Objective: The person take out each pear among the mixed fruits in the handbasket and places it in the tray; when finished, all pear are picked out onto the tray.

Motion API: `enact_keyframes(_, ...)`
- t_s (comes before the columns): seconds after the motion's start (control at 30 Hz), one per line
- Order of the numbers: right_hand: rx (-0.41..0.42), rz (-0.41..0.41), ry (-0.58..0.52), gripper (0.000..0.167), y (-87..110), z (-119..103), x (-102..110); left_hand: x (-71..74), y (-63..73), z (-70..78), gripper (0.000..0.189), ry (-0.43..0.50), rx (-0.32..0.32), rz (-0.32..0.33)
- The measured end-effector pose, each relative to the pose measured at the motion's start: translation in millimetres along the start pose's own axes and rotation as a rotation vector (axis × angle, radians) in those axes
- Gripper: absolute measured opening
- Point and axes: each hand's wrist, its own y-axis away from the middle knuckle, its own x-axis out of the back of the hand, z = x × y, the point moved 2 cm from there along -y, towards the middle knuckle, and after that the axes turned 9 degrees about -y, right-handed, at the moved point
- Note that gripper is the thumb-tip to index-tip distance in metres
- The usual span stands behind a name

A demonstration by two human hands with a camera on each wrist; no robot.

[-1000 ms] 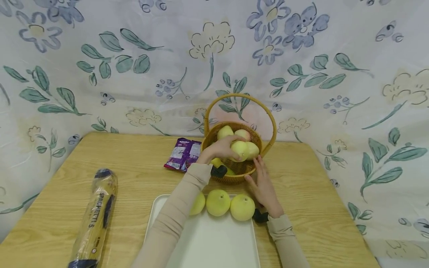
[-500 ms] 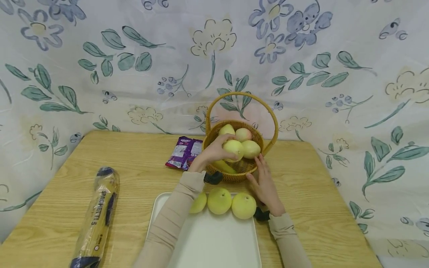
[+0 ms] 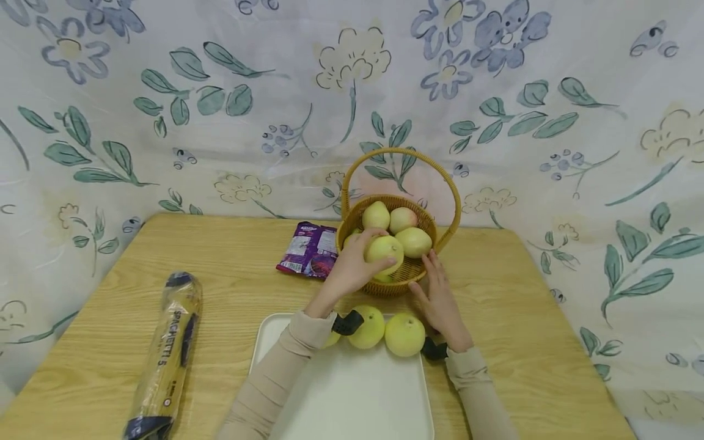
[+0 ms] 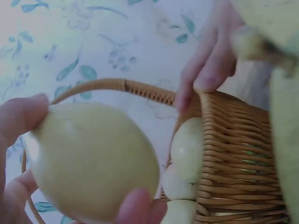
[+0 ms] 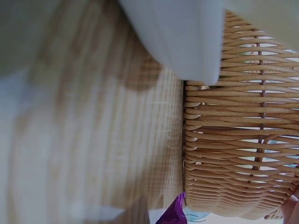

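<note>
L hand (image 3: pixel 352 269) gripping smooth round pear (image 3: pixel 384 250), R hand (image 3: pixel 440 299) flat vs woven wicker basket (image 3: pixel 393 284)

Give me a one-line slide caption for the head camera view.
Left hand grips a pale yellow fruit over a wicker basket while the right hand touches its side.

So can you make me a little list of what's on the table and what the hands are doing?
left hand: has its grip around a yellow-green fruit, just above the basket
right hand: fingers straight, touching the side of the basket
basket: wicker with a hoop handle, three more fruits visible inside
tray: white, fruits lined along its far edge
purple packet: flat on the table, left of the basket
spaghetti pack: lying at the table's left
table: light wood
</note>
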Motion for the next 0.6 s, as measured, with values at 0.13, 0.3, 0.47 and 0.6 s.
enact_keyframes(0.13, 0.01, 0.001, -0.006, 0.069, -0.7, -1.9, 0.2, 0.8, 12.6, 2.1, 0.052, -0.036, 0.0, 0.074)
enact_keyframes(0.3, 0.005, -0.006, -0.012, 0.069, -0.1, -3.4, 0.6, 4.9, 32.3, -1.3, 0.048, -0.087, 0.006, 0.168)
enact_keyframes(0.47, -0.004, 0.005, -0.005, 0.069, -0.4, -2.9, 2.6, 13.7, 52.5, -9.3, 0.045, -0.086, 0.033, 0.223)
enact_keyframes(0.6, -0.007, 0.002, 0.0, 0.069, -0.4, -2.6, 2.4, 25.8, 68.4, -19.6, 0.048, -0.067, 0.077, 0.236)
